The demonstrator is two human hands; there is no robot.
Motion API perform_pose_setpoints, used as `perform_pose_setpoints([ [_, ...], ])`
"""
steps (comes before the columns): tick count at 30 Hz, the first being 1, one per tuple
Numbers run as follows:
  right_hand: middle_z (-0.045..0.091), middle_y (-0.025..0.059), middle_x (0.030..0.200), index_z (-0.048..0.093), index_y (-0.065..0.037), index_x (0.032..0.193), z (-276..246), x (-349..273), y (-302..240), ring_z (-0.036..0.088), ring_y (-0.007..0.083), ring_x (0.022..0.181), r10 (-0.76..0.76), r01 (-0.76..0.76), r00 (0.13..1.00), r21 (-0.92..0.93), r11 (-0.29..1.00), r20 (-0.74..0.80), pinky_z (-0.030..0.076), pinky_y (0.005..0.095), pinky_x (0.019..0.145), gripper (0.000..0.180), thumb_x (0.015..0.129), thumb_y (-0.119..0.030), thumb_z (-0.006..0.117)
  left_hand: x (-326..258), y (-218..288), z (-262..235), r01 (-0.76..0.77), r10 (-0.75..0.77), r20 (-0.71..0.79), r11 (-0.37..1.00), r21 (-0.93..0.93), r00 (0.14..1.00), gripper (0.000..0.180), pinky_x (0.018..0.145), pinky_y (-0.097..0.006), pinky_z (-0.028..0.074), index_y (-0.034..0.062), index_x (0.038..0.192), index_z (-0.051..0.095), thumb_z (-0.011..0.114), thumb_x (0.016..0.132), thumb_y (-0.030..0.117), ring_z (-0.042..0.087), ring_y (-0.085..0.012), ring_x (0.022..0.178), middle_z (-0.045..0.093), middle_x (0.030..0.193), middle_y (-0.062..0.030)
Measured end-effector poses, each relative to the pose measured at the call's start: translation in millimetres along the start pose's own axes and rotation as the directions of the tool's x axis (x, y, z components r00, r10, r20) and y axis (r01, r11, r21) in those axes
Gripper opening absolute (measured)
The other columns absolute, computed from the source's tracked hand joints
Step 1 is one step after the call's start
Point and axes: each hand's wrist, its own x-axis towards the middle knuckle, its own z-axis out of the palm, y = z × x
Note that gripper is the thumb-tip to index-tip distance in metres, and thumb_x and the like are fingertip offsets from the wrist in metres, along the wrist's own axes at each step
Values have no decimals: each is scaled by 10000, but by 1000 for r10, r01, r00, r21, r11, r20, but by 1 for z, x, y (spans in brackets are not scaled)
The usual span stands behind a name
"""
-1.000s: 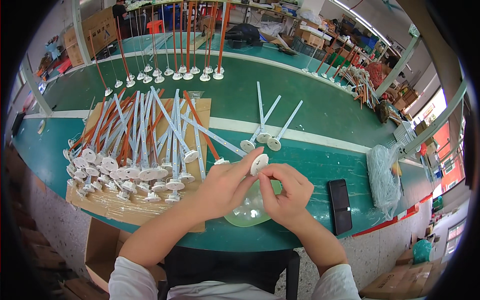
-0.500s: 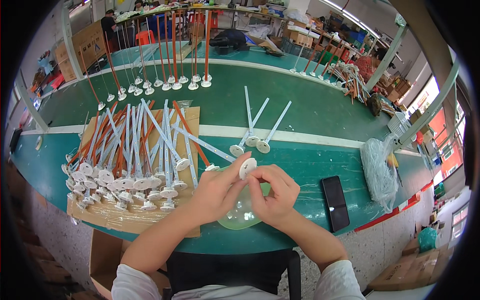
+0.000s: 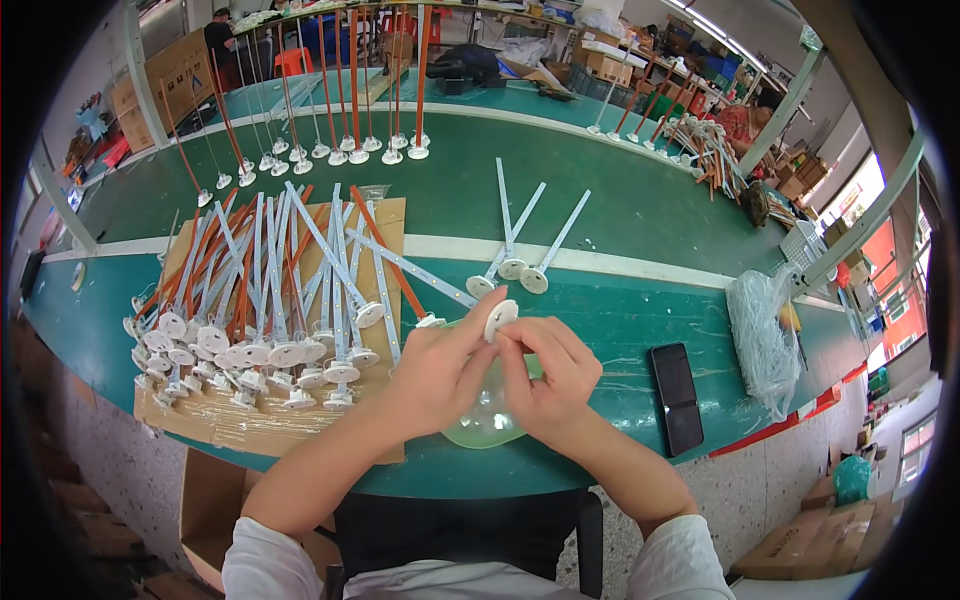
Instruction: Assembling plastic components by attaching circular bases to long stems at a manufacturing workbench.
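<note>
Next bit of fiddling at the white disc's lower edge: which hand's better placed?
Right, I'd say. The right hand already has its fingers at that edge of the white disc; the left hand seems busy steadying it from the left.

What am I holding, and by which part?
Your left hand holds a round white disc, likely plastic, by its left side; your right hand meets its lower edge, grip unclear.

Bowl (image 3: 483, 428) partly hidden behind hands (image 3: 550, 378). Lower end of strip (image 3: 440, 284) hidden behind left hand (image 3: 435, 368). Marks on white disc (image 3: 502, 316) too small to tell. Chair (image 3: 440, 530) cut off by lower edge. Cardboard box (image 3: 208, 505) partly hidden below counter (image 3: 620, 305).
</note>
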Motion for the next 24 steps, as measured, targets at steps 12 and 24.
perform_pose_setpoints([
  [12, 722, 148, 843, 714, 53, 912, -19, 4, 0, 674, 213, 692, 168, -216, 973, 360, 907, 159, 534, 315, 639, 202, 967, -55, 552, -4, 4, -7, -76, 76, -13, 997, 13, 997, 449, 656, -320, 571, -24, 1355, 576, 671, 924, 56, 754, -261, 731, 763, 856, -123],
  [24, 692, 141, 987, 700, -17, 971, -18, 19, 59, 671, 234, 849, 253, -252, 967, -67, 965, 18, 540, 313, 677, 110, 871, -62, 710, 11, 9, -40, -55, 59, -5, 958, 280, 998, 308, 533, -324, 497, -17, 1194, 686, 682, 904, 85, 679, -209, 561, 701, 703, -99],
])
